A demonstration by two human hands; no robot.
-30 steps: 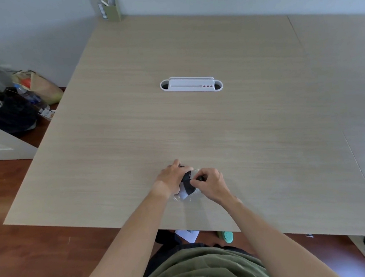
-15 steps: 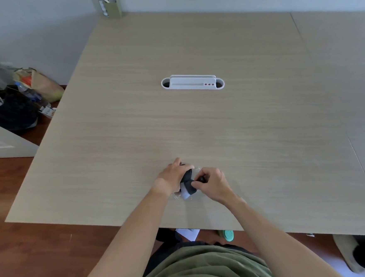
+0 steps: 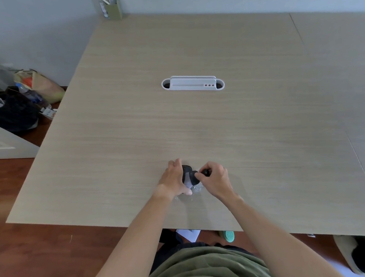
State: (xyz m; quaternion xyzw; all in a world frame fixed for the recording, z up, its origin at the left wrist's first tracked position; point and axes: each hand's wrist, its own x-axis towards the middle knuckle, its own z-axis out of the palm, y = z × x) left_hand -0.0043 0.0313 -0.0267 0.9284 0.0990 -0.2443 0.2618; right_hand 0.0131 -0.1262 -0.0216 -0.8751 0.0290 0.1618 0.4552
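Note:
A small black object in a clear crinkled plastic wrapper sits near the front edge of the wooden table. My left hand grips the object from the left, thumb at its lower side. From the right, my right hand pinches a small black part of it between thumb and fingers. Most of the object is hidden between both hands.
A white oval cable tray is set into the middle of the table. A green holder stands at the far left corner by the wall. Bags and a bottle lie on the floor at the left.
My hands have stayed at the same spot. The black object has turned a little between them, and my right fingers now pinch a small black end.

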